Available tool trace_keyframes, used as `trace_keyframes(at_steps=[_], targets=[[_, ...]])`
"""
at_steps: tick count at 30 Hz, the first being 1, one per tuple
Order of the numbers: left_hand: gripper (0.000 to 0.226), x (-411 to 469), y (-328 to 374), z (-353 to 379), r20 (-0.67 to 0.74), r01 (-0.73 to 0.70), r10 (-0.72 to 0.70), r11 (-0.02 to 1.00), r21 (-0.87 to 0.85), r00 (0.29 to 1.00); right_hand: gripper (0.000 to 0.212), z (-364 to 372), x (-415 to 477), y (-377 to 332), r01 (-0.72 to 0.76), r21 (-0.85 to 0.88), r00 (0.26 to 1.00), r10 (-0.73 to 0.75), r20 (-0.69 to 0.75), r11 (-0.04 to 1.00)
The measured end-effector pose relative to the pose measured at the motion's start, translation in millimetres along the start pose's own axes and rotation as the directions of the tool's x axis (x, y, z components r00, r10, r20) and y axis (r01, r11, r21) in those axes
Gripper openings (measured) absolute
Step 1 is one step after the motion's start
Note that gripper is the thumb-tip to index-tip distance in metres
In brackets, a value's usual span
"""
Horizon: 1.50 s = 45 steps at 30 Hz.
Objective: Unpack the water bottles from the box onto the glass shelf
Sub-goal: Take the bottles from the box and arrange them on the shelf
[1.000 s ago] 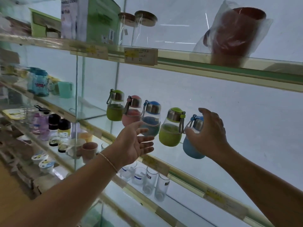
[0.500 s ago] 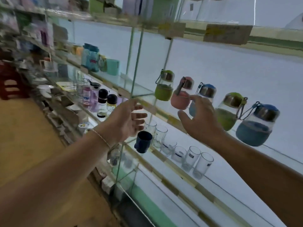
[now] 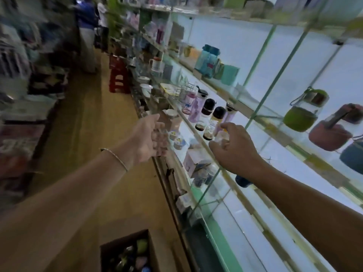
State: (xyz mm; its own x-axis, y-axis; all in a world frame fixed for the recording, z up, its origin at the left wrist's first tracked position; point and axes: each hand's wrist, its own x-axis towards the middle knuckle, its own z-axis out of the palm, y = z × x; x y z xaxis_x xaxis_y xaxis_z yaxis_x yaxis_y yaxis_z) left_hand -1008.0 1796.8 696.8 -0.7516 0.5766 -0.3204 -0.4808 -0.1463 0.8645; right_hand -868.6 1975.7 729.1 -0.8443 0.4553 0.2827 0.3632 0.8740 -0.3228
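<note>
Small water bottles with coloured sleeves stand on the glass shelf [image 3: 275, 132] at the right: a green one [image 3: 300, 116], a pink one [image 3: 330, 134] and a blue one [image 3: 353, 156] cut off by the frame edge. A brown cardboard box [image 3: 157, 250] sits on the floor at the bottom, open, with several more bottles [image 3: 133, 256] inside. My left hand [image 3: 149, 138] hangs in the air in front of the shelves, fingers apart, holding nothing. My right hand [image 3: 233, 148] is also open and empty, left of and below the shelved bottles.
Lower shelves hold black-capped bottles [image 3: 214, 116], purple bottles [image 3: 194, 107], cups and small boxes. Teal cups [image 3: 229, 73] stand on the upper shelf. A red stool [image 3: 117, 79] and a person [image 3: 86, 32] are down the aisle. Wooden floor [image 3: 88, 114] lies to the left.
The view has swung left and down, bringing the box into sight. My right hand let go of the blue bottle and both hands have drawn away from the shelved bottles.
</note>
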Motion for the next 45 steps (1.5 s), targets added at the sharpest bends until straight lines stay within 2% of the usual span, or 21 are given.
trace_keyframes(at_steps=[4,13,17,21,24,27,30,35,41,45], targets=[[0.034,-4.9,-6.0,-37.1,-0.102,0.013,-0.014,1.000,-0.018,0.995,0.060,31.6,12.3,-22.4,0.096,0.025,0.993,-0.098,0.069,0.995],[0.045,-10.4,-31.4,-84.7,-0.310,0.020,-0.044,0.996,-0.082,0.950,0.053,96.8,32.8,-39.6,0.222,0.100,0.940,-0.240,0.244,0.970],[0.046,-7.7,-51.5,-91.4,-0.403,0.033,-0.087,0.990,-0.138,0.911,0.061,127.3,43.8,-32.3,0.248,0.146,0.907,-0.283,0.312,0.958],[0.046,-0.3,-86.1,-92.7,-0.501,0.058,-0.138,0.983,-0.172,0.854,0.066,169.4,48.9,-17.2,0.245,0.188,0.865,-0.301,0.401,0.951],[0.045,5.1,-120.9,-96.1,-0.570,0.084,-0.196,0.973,-0.216,0.798,0.065,207.3,41.3,-1.7,0.229,0.216,0.804,-0.309,0.507,0.949],[0.044,7.1,-158.7,-104.5,-0.606,0.099,-0.275,0.947,-0.307,0.746,0.066,243.9,28.3,14.5,0.223,0.229,0.735,-0.318,0.599,0.948],[0.040,8.3,-193.8,-114.9,-0.631,0.103,-0.323,0.927,-0.360,0.705,0.066,272.3,16.4,29.5,0.211,0.260,0.699,-0.332,0.634,0.942],[0.043,20.0,-246.6,-140.0,-0.658,0.142,-0.395,0.904,-0.404,0.641,0.059,314.1,-2.6,50.8,0.189,0.283,0.687,-0.332,0.646,0.940],[0.037,33.8,-308.3,-172.2,-0.649,0.206,-0.475,0.870,-0.448,0.594,0.050,370.3,-39.9,69.8,0.086,0.258,0.676,-0.247,0.694,0.962],[0.036,47.1,-362.5,-195.4,-0.655,0.244,-0.536,0.839,-0.487,0.532,0.029,411.8,-68.7,85.7,0.005,0.270,0.682,-0.201,0.704,0.963]])
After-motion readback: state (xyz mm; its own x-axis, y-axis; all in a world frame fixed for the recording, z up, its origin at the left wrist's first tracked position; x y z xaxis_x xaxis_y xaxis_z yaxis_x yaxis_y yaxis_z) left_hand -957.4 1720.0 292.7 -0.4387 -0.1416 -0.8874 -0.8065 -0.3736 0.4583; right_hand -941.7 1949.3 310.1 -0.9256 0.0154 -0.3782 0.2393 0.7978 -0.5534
